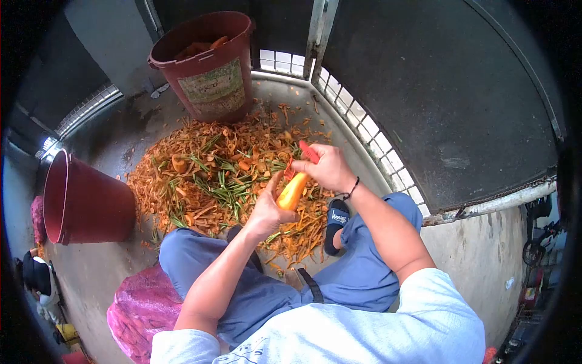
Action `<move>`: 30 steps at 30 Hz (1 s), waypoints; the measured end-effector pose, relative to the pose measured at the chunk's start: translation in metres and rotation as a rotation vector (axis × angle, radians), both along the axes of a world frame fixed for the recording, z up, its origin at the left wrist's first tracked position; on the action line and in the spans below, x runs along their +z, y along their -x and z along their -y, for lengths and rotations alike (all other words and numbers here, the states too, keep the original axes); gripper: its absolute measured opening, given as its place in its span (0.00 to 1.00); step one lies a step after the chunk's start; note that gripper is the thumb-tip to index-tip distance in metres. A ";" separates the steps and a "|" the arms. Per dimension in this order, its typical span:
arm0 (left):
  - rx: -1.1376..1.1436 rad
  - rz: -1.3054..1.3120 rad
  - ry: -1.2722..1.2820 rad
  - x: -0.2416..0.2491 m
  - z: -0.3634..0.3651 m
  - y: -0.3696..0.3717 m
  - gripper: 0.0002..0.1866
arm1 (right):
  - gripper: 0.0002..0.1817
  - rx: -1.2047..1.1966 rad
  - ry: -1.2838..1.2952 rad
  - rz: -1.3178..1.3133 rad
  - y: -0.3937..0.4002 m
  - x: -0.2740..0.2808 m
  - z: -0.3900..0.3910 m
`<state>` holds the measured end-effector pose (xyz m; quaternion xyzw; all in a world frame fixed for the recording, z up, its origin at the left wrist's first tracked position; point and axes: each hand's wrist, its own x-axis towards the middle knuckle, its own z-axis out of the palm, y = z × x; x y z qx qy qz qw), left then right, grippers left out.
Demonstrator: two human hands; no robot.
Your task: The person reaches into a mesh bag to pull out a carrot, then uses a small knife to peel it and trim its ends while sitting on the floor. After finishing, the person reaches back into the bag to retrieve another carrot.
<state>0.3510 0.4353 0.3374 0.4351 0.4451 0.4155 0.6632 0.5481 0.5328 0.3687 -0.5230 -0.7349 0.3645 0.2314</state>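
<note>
My left hand [268, 211] is closed around a yellow-orange peeled carrot [292, 192], which slants up to the right. In my right hand [330, 168] is a red peeler [309, 152], its head close to the carrot's upper end. Both hands are above a wide heap of orange peelings [176, 164] on the floor, in front of my bent legs. Green stem pieces [230, 188] and a few chunks lie among the peelings.
A large dark red bin [215, 91] holding orange pieces stands behind the heap. Another red bucket [100, 200] is at the left. A pink mesh sack [142, 309] lies beside my left leg. Dark panels and a metal grille [364, 127] border the right side.
</note>
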 end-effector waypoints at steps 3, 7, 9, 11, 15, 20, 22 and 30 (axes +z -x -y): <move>-0.017 -0.084 -0.001 0.010 0.002 -0.003 0.63 | 0.29 -0.167 -0.126 0.066 -0.010 -0.001 -0.010; 0.064 -0.082 -0.070 0.000 0.001 -0.005 0.63 | 0.28 -0.010 0.154 -0.118 -0.013 -0.017 -0.014; 0.121 -0.362 -0.164 0.000 0.000 -0.006 0.64 | 0.28 0.161 0.149 -0.146 -0.008 -0.022 -0.008; 0.101 -0.393 -0.091 0.006 0.001 -0.007 0.63 | 0.27 0.131 0.110 -0.093 -0.003 -0.019 -0.003; 0.218 -0.320 -0.132 -0.017 -0.008 -0.001 0.52 | 0.21 0.029 0.083 -0.325 0.003 -0.024 -0.005; 0.096 -0.442 -0.028 -0.022 -0.007 0.003 0.36 | 0.21 -0.016 0.019 -0.273 0.006 -0.028 -0.003; 0.113 -0.398 -0.081 -0.018 -0.005 -0.001 0.33 | 0.23 -0.060 0.015 -0.313 0.005 -0.038 -0.010; 0.183 0.255 0.198 0.009 -0.010 0.019 0.24 | 0.22 0.160 0.325 -0.392 -0.013 0.025 0.006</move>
